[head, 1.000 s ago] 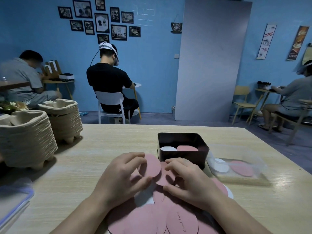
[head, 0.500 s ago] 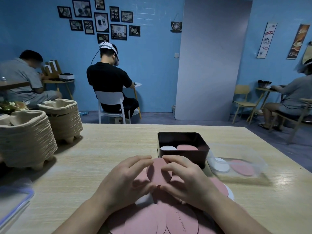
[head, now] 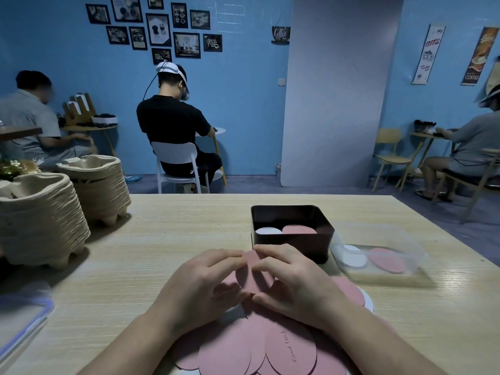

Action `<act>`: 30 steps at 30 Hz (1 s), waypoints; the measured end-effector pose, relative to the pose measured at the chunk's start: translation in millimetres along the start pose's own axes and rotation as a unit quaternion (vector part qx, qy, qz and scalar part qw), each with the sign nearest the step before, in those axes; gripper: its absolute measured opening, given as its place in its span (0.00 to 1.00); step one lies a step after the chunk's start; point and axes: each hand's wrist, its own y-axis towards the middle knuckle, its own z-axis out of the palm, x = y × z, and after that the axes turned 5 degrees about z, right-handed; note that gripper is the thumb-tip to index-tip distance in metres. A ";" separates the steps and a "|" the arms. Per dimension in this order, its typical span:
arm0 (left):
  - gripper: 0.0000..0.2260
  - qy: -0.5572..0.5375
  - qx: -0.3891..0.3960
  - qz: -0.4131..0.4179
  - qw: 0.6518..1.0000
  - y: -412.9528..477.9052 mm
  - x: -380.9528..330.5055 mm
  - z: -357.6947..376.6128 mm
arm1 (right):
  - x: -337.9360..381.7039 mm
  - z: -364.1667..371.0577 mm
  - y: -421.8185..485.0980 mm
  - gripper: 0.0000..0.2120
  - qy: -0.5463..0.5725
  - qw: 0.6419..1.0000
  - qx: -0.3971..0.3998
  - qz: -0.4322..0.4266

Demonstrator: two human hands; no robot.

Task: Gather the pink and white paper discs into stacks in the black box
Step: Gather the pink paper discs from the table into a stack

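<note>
Your left hand (head: 200, 282) and right hand (head: 295, 280): both grips clamped on one pink disc (head: 254, 277), centre frame, just below the black box (head: 292, 246). Box already holds a white stack (head: 267, 230) and pink stack (head: 299, 229). The loose pile (head: 243, 347), lower centre, is not yet gathered.

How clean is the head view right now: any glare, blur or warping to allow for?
Head view: dim, even light; left hand, right hand and the pink disc they pinch are sharp; soft sheen on the table beside the clear plastic container; wide-angle bending at the edges, where the pulp tray stacks bulge.
</note>
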 end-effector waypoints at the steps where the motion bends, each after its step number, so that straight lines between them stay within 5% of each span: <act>1: 0.18 0.003 0.000 0.002 1.000 0.3 -0.1 -0.1 | -0.3 0.2 -0.1 0.19 -0.002 1.000 0.003 -0.001; 15: 0.29 0.029 0.147 -0.132 0.980 -14.1 22.2 -11.9 | 0.6 -7.1 -4.0 0.18 -0.009 1.000 0.013 0.022; 30: 0.27 0.040 0.077 -0.153 0.984 -8.6 9.5 -23.2 | 1.6 -11.1 -5.8 0.18 -0.023 0.998 0.027 0.045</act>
